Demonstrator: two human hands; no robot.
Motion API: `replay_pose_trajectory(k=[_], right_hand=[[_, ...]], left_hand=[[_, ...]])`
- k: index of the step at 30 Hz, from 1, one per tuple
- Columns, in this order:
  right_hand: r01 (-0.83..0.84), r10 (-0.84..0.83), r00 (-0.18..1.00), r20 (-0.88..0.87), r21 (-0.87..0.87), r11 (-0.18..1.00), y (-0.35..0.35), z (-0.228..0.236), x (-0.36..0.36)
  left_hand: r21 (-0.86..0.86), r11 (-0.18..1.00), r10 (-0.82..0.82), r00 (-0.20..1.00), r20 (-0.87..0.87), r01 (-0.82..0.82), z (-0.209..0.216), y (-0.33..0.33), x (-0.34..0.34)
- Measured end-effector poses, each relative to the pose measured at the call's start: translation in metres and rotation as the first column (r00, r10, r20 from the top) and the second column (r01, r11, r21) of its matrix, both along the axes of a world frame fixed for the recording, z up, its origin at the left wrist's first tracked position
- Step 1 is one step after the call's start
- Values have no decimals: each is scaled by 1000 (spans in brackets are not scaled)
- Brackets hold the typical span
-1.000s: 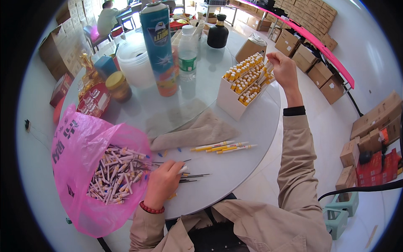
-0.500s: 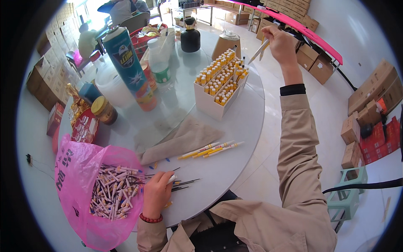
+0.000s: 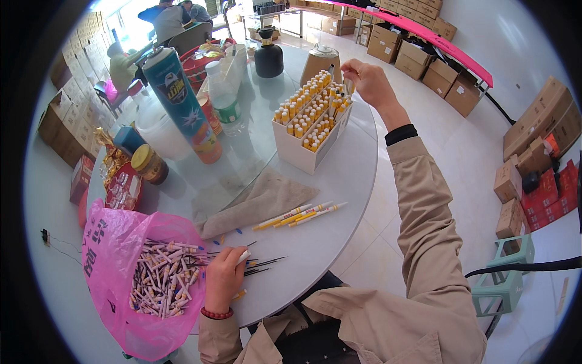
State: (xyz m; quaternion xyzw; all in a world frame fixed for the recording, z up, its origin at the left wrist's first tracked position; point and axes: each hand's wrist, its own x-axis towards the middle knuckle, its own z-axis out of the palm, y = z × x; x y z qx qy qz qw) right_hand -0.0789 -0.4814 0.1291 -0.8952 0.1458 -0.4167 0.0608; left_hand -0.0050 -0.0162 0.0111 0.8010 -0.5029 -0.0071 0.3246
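My right hand [image 3: 371,85] is raised at the far right corner of a white divided box [image 3: 297,147] packed with upright yellow pens with white ends. Its fingers pinch white pens [image 3: 347,84], whose lower parts the box hides. My left hand [image 3: 223,280] rests on the table, closed on a small white pen cap [image 3: 243,257]. Thin black refills [image 3: 264,263] lie beside that hand. To its left, a pink plastic bag [image 3: 115,246] gapes, full of short white pen parts [image 3: 163,276]. Several white and yellow pens [image 3: 300,216] lie together on the table.
A beige cloth [image 3: 267,197] lies mid-table. Behind it stand a blue spray can [image 3: 176,97], a clear bottle [image 3: 224,103], a brown jar [image 3: 150,164] and a black bottle [image 3: 268,57]. Green stools [image 3: 503,282] and cartons [image 3: 512,218] are at the right; people [image 3: 167,24] sit far back.
My right hand has come left and down to the box, bringing the white pens from the air beside it to its far right corner. My left hand stays with the white cap.
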Motion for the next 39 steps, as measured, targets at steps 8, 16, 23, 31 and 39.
replay_pose_trajectory(k=[8,16,23,31,39], right_hand=[[106,-117,946,302,53,993,-12,10,-11],[40,-77,939,334,117,992,-16,-10,-2],[-16,-29,934,356,124,992,-17,-16,1],[69,-90,994,57,301,951,-29,-32,-3],[-142,131,989,72,188,972,75,-28,-35]], left_hand=[[-15,1000,-9,1000,22,10,-1,1,1],[6,1000,-2,1000,10,2,1,3,0],[18,1000,-19,999,40,18,1,5,1],[4,1000,-16,999,36,16,0,5,1],[21,1000,-23,999,25,23,1,7,2]])
